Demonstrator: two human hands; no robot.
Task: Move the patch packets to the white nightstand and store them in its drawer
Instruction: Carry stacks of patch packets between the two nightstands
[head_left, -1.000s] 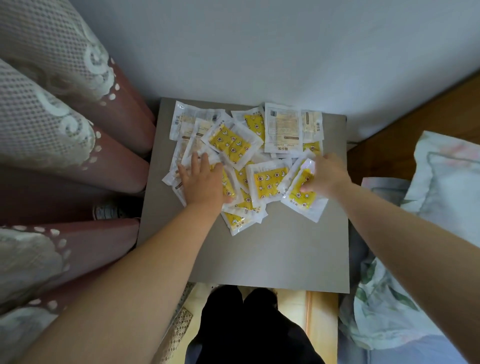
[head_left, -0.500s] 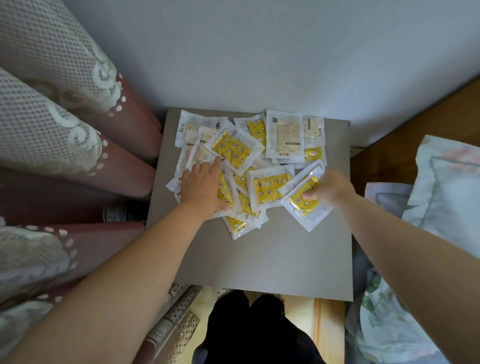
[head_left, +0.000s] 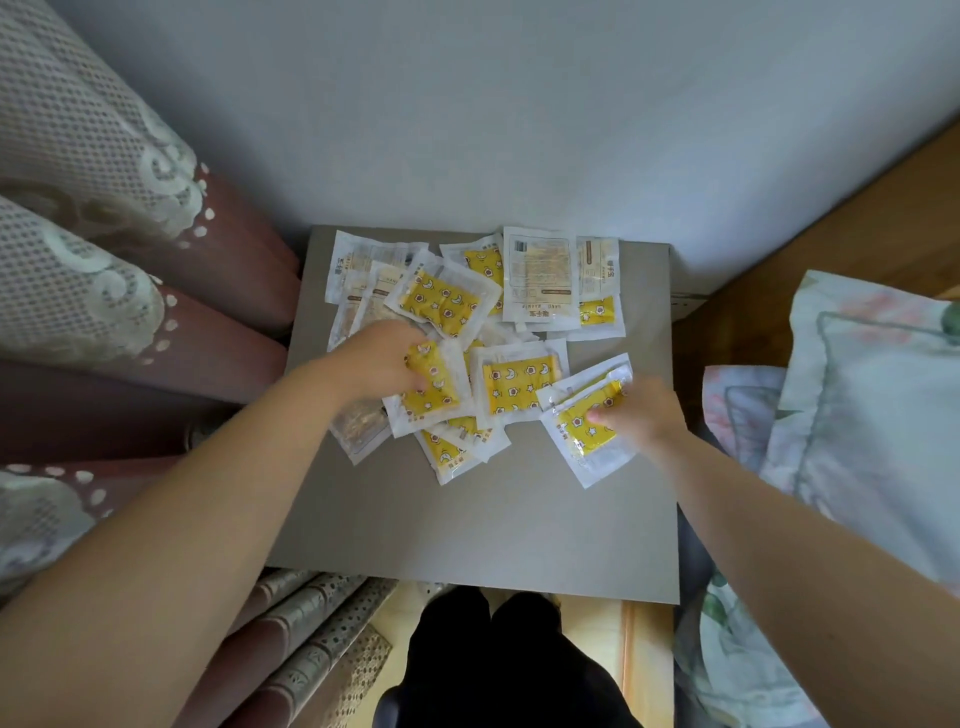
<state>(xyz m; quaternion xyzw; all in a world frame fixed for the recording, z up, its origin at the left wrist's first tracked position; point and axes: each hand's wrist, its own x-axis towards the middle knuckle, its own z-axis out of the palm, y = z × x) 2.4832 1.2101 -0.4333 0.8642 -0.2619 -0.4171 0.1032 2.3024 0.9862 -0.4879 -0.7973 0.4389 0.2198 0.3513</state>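
Note:
Several patch packets, clear white wrappers with yellow star-and-moon pads, lie in a loose pile (head_left: 519, 384) on the far half of a grey tabletop (head_left: 483, 525). My left hand (head_left: 376, 364) curls over the left side of the pile and grips a yellow packet (head_left: 434, 387) there. My right hand (head_left: 641, 413) pinches a packet (head_left: 584, 423) at the pile's right edge, thumb on its yellow pad. Some packets at the back lie label side up (head_left: 540, 278).
Maroon curtains with lace (head_left: 104, 270) hang close on the left. A pale wall (head_left: 519, 114) rises behind the table. Floral bedding and a pillow (head_left: 857, 395) lie on the right. My dark-trousered legs (head_left: 509, 660) stand below the table's near edge.
My left hand went from lying flat on the pile to curling round a packet. My right hand drew its packet down and to the right, away from the pile.

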